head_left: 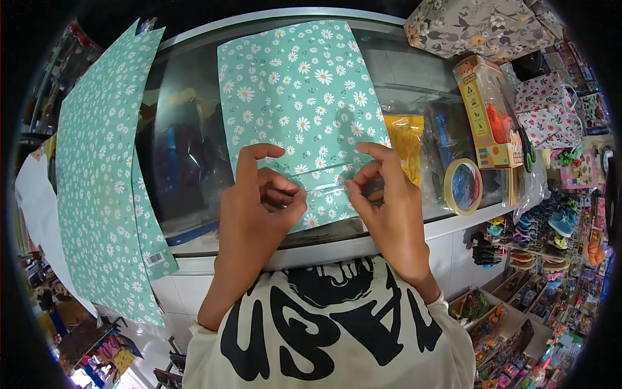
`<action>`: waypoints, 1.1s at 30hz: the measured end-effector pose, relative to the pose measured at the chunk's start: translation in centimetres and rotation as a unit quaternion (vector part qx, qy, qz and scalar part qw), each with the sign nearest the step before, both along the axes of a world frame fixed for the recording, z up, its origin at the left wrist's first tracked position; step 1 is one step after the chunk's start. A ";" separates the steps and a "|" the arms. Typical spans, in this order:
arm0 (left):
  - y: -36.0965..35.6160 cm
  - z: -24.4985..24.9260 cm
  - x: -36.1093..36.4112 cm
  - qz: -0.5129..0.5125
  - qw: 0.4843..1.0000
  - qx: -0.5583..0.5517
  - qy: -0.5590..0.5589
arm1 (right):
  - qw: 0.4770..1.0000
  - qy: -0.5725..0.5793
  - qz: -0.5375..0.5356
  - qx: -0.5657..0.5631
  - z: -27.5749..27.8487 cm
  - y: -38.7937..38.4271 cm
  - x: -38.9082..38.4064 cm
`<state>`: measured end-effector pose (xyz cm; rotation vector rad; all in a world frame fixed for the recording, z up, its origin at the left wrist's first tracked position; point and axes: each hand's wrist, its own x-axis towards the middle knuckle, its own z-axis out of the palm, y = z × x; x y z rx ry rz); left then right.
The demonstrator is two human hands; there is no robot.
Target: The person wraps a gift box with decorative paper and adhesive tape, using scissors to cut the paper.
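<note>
A flat rectangle of mint-green daisy wrapping paper (311, 84) lies on the glass counter in front of me. Close over its near part, a strip of clear tape (319, 180) stretches between my hands. My left hand (259, 194) pinches the strip's left end between thumb and fingers, with the index finger held out over the paper. At the other end, my right hand (389, 194) pinches it in the same way, index finger raised and curved.
Larger sheets of the same daisy wrapping paper (103, 175) hang over the counter's left side. To the right are a tape roll (462, 187), a yellow packet (407, 142), a toy box (486, 113), scissors (526, 146) and a floral bag (479, 29). Store shelves stand beyond.
</note>
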<state>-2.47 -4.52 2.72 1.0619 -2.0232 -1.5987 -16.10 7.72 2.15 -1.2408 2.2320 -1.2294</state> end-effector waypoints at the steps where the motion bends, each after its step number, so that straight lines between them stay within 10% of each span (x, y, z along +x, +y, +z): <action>1: 0.0 0.0 -0.1 -0.003 1.000 -0.005 -0.002 | 1.000 0.002 0.005 -0.002 0.0 0.0 -0.1; 15: -0.4 -0.7 0.5 0.005 1.000 -0.020 0.009 | 0.985 -0.162 0.023 -0.063 -1.5 0.1 -2.1; 22: 0.3 -0.9 1.6 -0.065 0.976 -0.205 0.032 | 0.982 0.147 0.097 -0.065 -0.6 1.4 -0.4; 25: 2.2 -1.1 2.4 -0.139 0.837 -0.522 -0.086 | 0.948 0.293 0.113 0.049 -0.2 2.2 1.4; 33: 2.7 -2.1 3.8 -0.157 0.872 -0.452 -0.103 | 0.965 0.225 0.116 0.063 -0.8 3.6 -0.5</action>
